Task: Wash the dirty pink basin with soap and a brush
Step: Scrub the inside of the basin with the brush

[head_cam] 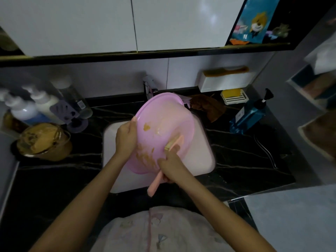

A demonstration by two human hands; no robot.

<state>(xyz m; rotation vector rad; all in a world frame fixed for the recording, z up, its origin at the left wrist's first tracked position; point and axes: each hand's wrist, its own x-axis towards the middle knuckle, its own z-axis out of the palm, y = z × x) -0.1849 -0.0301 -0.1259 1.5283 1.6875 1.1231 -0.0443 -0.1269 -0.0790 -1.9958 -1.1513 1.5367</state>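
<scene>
A pink basin (pixel 160 113) is tilted up over the white sink (pixel 201 157), its inside facing me and smeared with brownish-yellow dirt. My left hand (pixel 126 137) grips the basin's left rim. My right hand (pixel 172 165) holds a pink brush (pixel 154 184) by its handle. The brush's yellowish head (pixel 172 142) lies against the basin's inner wall, blurred. A yellow soap bar (pixel 231 92) sits in a white dish at the back right.
The faucet (pixel 149 88) rises behind the basin. A brown cloth (pixel 207 106) and a blue pump bottle (pixel 249 115) are on the dark counter to the right. White bottles (pixel 32 106) and a brown dirty bowl (pixel 43 140) are to the left.
</scene>
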